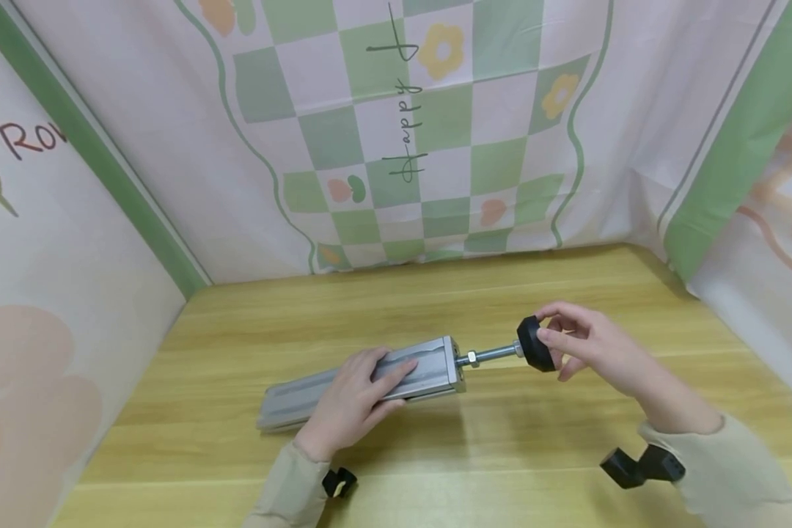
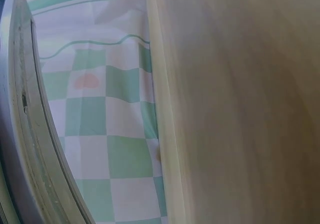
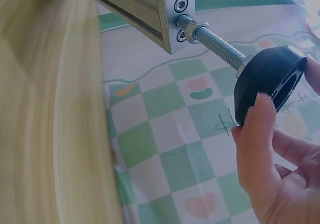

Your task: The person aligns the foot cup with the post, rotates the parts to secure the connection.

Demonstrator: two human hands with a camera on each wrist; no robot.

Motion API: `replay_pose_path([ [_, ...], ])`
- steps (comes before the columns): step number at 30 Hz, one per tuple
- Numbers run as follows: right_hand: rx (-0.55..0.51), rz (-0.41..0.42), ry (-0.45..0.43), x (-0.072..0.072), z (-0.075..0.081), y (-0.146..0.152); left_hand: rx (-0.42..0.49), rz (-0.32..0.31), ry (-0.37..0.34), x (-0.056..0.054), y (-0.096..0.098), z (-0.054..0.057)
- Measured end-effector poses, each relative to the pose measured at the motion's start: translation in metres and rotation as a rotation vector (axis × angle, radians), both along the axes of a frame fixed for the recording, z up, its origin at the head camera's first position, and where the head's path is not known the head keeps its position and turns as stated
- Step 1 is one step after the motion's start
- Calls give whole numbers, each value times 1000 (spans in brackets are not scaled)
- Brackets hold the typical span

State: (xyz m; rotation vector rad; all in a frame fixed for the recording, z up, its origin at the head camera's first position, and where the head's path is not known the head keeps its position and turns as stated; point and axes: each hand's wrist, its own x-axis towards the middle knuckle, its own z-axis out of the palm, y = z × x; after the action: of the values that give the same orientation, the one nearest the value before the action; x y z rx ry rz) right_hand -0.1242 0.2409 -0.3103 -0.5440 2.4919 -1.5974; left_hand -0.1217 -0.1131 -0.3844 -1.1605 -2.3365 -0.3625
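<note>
A grey aluminium profile [image 1: 432,364] lies slanted above the wooden table in the head view, and its edge fills the far left of the left wrist view. My left hand [image 1: 356,400] grips it around the middle, fingers over the top. From the profile's right end sticks a threaded rod [image 3: 220,45] carrying a hex nut [image 3: 196,32] near the end plate. At the rod's outer end sits a round black levelling foot [image 1: 531,345]. My right hand [image 1: 594,345] pinches this foot by its rim between thumb and fingers. The left hand is out of sight in the left wrist view.
The wooden table [image 1: 204,477] runs back to a printed cloth [image 1: 383,132] hanging behind it. More cloth stands at the left and right sides. Black camera mounts [image 1: 640,466] are on both wrists.
</note>
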Motion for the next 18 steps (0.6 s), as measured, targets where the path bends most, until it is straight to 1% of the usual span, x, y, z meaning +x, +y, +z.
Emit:
replay_pose_path([
  [5,36,-3,-34,0,1,1,1,-5,7,-1,0,-3],
  [7,40,8,-15,1,0,2,0,-8,20,-1,0,-4],
  [9,38,44,70,2,-3,2,-4,-10,31,-1,0,-5],
  [10,37,71,137,2,-4,3,-5,-12,32,-1,0,-5],
  [11,29,105,217,3,-5,3,-6,-12,35,-1,0,-6],
  [13,33,173,402,4,-6,4,-4,-11,23,0,0,-6],
  [14,30,205,477,4,-6,5,-2,-9,14,0,0,-5],
  [16,12,258,563,5,-6,6,2,-3,-6,0,0,-4],
  [18,-18,298,598,4,-6,8,5,2,-24,0,0,-2],
])
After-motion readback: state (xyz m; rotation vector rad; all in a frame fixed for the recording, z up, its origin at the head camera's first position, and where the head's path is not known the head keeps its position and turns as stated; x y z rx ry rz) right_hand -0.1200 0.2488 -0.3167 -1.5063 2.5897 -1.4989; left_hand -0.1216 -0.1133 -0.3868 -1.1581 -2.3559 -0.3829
